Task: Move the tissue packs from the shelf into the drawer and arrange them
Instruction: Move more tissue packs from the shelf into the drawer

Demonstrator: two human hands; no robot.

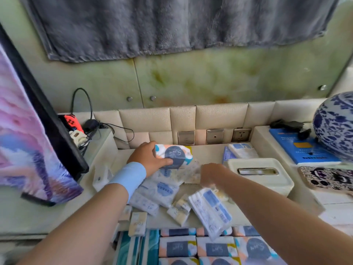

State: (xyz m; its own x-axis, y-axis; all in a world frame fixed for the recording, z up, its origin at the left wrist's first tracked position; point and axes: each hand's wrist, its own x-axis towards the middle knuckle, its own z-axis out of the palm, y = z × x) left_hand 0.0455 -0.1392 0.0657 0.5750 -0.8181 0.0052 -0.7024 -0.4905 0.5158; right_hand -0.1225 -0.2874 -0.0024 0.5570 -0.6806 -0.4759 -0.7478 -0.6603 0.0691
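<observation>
My left hand [148, 157] grips a colourful tissue pack with a dark round label [175, 155], held just above the shelf [208, 150]. Beneath it lies a loose pile of white and blue tissue packs [158, 190]. My right hand [212, 175] hovers over the pile, fingers curled downward and blurred; what it holds cannot be made out. A long white and blue pack [212, 213] lies tilted at the shelf's front edge. Below, the open drawer [131, 247] holds rows of matching colourful packs [215, 248].
A cream tissue box [257, 175] stands right of the pile, with two small packs [242, 151] behind it. A blue and white vase [334, 129], a blue book [303, 150] and a phone [326, 178] sit at the right. Cables and a plug strip [80, 134] lie at the left.
</observation>
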